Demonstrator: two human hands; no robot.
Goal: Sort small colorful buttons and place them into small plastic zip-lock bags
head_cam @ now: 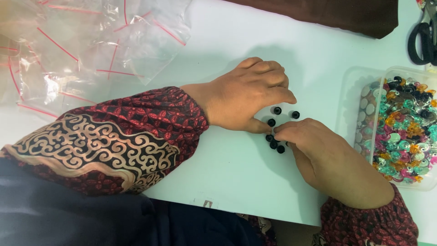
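My two hands meet over little black beads [276, 136] on the white table [236, 168].

My left hand [248, 95] is curled, thumb touching a bead. My right hand [318, 157] pinches beads with its fingertips. A clear box of colourful beads [403, 132] sits at three o'clock.

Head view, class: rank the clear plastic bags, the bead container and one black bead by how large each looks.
1. Clear plastic bags, the largest, though cut off by the frame.
2. Bead container, also partly cut off.
3. Black bead, by far the smallest.
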